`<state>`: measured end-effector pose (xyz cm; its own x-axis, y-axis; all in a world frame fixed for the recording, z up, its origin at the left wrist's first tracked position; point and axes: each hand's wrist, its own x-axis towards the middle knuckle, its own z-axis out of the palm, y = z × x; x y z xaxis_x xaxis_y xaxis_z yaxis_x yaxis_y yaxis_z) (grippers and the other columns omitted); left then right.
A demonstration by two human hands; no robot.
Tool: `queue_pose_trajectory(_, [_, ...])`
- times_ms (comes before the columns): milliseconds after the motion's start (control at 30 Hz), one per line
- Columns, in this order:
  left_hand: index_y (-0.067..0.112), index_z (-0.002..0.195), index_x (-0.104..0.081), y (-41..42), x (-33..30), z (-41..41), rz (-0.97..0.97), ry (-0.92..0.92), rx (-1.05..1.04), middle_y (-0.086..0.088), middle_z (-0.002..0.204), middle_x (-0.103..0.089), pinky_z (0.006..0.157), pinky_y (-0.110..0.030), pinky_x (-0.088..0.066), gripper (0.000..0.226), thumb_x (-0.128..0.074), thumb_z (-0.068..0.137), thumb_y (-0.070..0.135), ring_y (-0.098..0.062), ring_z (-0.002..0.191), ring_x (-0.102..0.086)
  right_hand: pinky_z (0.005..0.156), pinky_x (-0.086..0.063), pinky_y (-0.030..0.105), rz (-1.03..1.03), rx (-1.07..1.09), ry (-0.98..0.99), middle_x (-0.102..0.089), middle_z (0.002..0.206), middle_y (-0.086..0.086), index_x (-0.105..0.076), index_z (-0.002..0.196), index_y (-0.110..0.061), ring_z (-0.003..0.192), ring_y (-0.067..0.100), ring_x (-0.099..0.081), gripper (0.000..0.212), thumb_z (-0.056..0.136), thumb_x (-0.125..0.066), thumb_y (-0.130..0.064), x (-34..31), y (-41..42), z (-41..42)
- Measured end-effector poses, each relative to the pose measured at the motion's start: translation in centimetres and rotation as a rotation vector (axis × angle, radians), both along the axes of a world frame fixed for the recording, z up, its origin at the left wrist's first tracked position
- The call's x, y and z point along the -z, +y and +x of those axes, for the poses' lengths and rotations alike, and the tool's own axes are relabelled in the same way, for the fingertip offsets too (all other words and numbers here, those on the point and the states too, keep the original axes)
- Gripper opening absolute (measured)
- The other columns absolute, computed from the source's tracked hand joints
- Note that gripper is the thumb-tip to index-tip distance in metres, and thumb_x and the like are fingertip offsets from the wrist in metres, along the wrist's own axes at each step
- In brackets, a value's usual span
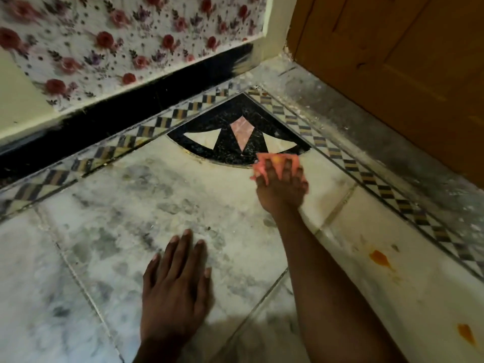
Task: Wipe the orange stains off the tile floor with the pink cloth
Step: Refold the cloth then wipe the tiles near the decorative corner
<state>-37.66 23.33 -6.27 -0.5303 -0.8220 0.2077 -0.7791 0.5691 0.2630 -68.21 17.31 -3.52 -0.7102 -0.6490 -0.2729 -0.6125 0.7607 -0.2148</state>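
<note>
Floral wall (110, 43), wooden door (392, 61)

My left hand (175, 289) lies flat on the tile floor (104, 205) near me, and my right hand (280, 187) reaches ahead of it, fingers (288, 169) pressing the cloth (277, 163) onto the floor at the near edge of the corner inlay (235, 127). Two stains (379, 259) lie right of my right arm, one nearer me than the other. The wall (131, 43) stands behind the inlay, the door (406, 61) to its right.
</note>
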Motion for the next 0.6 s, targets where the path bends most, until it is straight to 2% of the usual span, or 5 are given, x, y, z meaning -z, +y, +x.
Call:
queue_pose_trajectory(167, [0.029, 0.158, -0.048, 0.2, -0.7, 0.0, 0.074, -0.057, -0.003, 0.004, 0.175, -0.025, 0.122, -0.051, -0.030, 0.061, -0.038, 0.101, 0.049, -0.020, 0.161, -0.027, 0.126, -0.021, 0.054, -0.097, -0.473, 0.124, -0.008, 0.179, -0.004, -0.011, 0.162, -0.060, 0.165, 0.031, -0.008, 0.061, 0.102, -0.016, -0.071, 1.1, 10.1, 5.3])
queue_pose_trajectory(267, [0.030, 0.159, -0.047, 0.1, -0.5, -0.1, 0.074, -0.061, -0.004, 0.003, 0.175, -0.026, 0.123, -0.051, -0.029, 0.061, -0.040, 0.101, 0.049, -0.020, 0.161, -0.028, 0.124, -0.029, 0.054, -0.011, -0.216, 0.179, -0.016, 0.178, 0.001, -0.020, 0.162, -0.055, 0.162, 0.035, -0.016, 0.060, 0.104, -0.022, -0.069, 1.3, 10.7, -0.3])
queue_pose_trajectory(367, [0.029, 0.158, -0.048, 0.1, -0.4, -0.2, 0.050, -0.044, -0.006, 0.002, 0.174, -0.029, 0.124, -0.050, -0.029, 0.061, -0.042, 0.101, 0.048, -0.020, 0.160, -0.029, 0.129, -0.010, 0.061, -0.014, 0.202, 0.057, 0.005, 0.179, 0.009, -0.011, 0.166, -0.048, 0.163, 0.042, 0.000, 0.064, 0.107, -0.023, -0.067, 0.2, 4.1, -4.4])
queue_pose_trajectory(433, [0.028, 0.158, -0.048, 0.1, -0.3, -0.1, 0.033, -0.041, -0.009, 0.002, 0.173, -0.030, 0.124, -0.049, -0.028, 0.060, -0.040, 0.102, 0.049, -0.020, 0.160, -0.029, 0.129, -0.003, 0.062, -0.022, 0.248, -0.028, 0.014, 0.178, 0.007, -0.004, 0.166, -0.050, 0.162, 0.043, 0.009, 0.064, 0.108, -0.024, -0.065, -0.3, -0.5, -3.9])
queue_pose_trajectory(600, [0.028, 0.155, -0.052, 0.2, -1.0, -0.3, 0.063, -0.040, -0.025, 0.003, 0.173, -0.030, 0.123, -0.051, -0.030, 0.060, -0.041, 0.100, 0.050, -0.021, 0.159, -0.031, 0.130, -0.006, 0.055, -0.092, -0.399, 0.101, 0.007, 0.179, -0.003, -0.010, 0.163, -0.057, 0.165, 0.034, 0.006, 0.059, 0.106, -0.020, -0.066, 0.7, 4.2, 4.5])
